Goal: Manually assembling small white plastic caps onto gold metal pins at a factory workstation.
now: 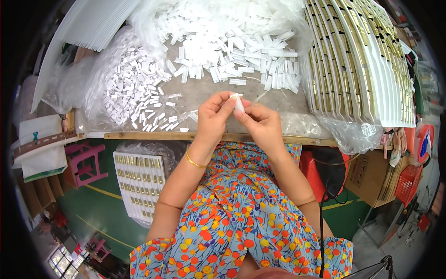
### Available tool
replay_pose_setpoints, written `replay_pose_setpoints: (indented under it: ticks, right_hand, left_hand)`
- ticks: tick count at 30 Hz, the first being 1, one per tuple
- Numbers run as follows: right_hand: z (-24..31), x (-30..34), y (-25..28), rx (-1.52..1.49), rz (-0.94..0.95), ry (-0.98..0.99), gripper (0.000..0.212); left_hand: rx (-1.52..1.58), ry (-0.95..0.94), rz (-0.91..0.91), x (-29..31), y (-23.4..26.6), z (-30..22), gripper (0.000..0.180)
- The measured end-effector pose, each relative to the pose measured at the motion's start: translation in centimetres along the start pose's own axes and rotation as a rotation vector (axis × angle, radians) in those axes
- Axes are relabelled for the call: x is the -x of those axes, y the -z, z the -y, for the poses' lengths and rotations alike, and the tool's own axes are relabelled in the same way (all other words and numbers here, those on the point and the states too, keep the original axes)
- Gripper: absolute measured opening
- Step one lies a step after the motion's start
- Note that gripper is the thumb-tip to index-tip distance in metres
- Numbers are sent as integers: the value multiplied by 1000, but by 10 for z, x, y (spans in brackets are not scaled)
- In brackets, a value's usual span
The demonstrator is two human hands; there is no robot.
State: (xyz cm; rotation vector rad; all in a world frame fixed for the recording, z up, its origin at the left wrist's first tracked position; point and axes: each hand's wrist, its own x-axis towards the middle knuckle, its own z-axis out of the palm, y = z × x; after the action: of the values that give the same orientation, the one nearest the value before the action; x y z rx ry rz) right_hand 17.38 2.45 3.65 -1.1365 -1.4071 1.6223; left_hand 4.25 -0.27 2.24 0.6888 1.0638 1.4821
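Both hands meet just above the table's near edge, with a small white plastic piece [238,103] between them. My left hand [213,114] pinches its upper left side between thumb and fingers. From the right, my right hand [262,123] grips the same piece with thumb and forefinger. Fingers hide part of it, so its exact kind is unclear. Beyond the hands lies a large heap of translucent white rectangular pieces [232,60]. A pile of smaller white pieces [134,88] spills from a clear plastic bag to the left.
Stacked white trays with gold-coloured pieces [344,65] stand at the right. Empty-looking white trays [97,23] are stacked at the far left. Below the table's wooden edge [153,136] are another filled tray [139,186], a pink stool [86,162] and a cardboard box [367,176].
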Motion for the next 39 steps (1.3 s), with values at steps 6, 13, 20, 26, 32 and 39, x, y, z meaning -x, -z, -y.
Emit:
replay_pose_setpoints:
  ticks: [6,13,20,26,32,39]
  right_hand:
    - [7,3,7,79,4,158,11]
    - [11,8,16,226,125,238,10]
    - [10,7,20,260,196,243,11]
    - [3,8,22,305,191,425,9]
    - [6,13,20,335,132,474,7]
    - [16,5,28,673,139,565,8]
  left_hand:
    - [44,19,193,-3,10,-19,16]
    - [-355,-103,400,-11,25,-31,13]
    - [-411,-176,336,-4,24,-29,13]
    - [-474,-283,392,0,17,-34,12]
    - [-491,-291,305,8,17,-26,13]
    - [-364,0,353,-4,17,-32,18]
